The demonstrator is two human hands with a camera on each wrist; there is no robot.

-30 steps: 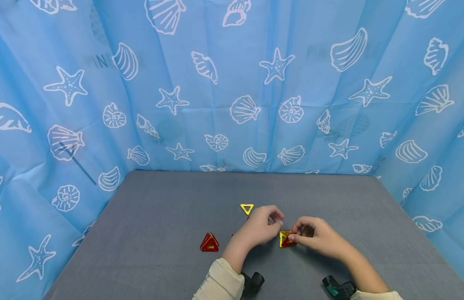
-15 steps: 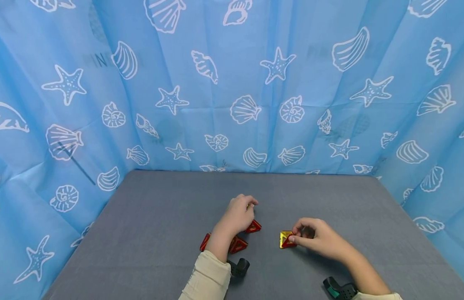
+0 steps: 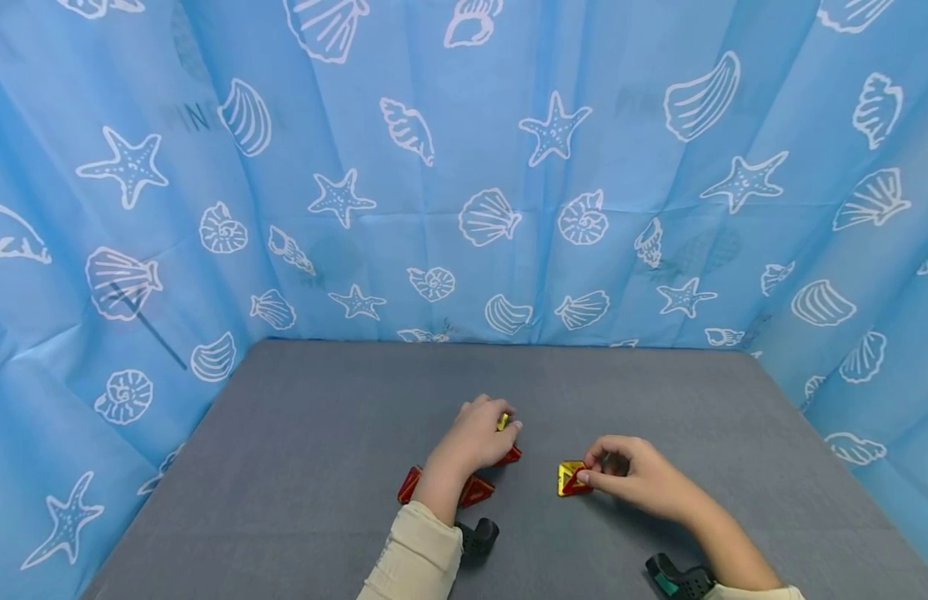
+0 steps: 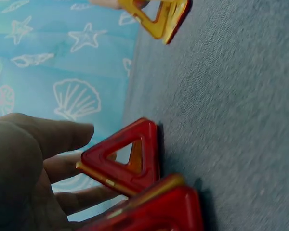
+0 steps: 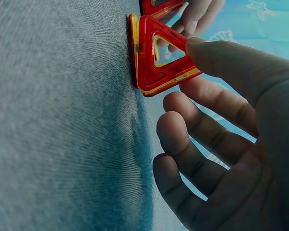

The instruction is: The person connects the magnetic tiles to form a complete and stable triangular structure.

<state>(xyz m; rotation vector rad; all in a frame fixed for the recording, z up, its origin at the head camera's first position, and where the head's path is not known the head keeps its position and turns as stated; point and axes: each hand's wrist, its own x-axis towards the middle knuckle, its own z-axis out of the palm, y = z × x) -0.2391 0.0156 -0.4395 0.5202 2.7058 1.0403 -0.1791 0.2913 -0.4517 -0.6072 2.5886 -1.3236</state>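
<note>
My right hand (image 3: pixel 636 475) pinches the top of a small pyramid of triangular magnetic tiles (image 3: pixel 571 479), red and yellow, standing on the table. In the right wrist view, the thumb and forefinger meet at the tip of this pyramid's red face (image 5: pixel 147 67); the other fingers are loosely bent. Further left, my left hand (image 3: pixel 467 437) pinches a yellow triangular magnetic tile (image 3: pixel 503 422), seen nearly edge-on. A red tile pyramid (image 3: pixel 512 455) stands just under that hand. In the left wrist view, a red pyramid (image 4: pixel 147 166) hides some of the left fingertips.
Two more red tile pieces (image 3: pixel 476 492) (image 3: pixel 409 485) lie on either side of the left forearm, partly covered by it. The grey table (image 3: pixel 343 417) ends at a blue shell-print curtain (image 3: pixel 433 208). Black wrist devices (image 3: pixel 677 577) sit at both wrists.
My left hand has moved left and away from beside the pyramid to the yellow tile, which now stands tilted up between its fingers. My right hand has stayed on its pyramid.
</note>
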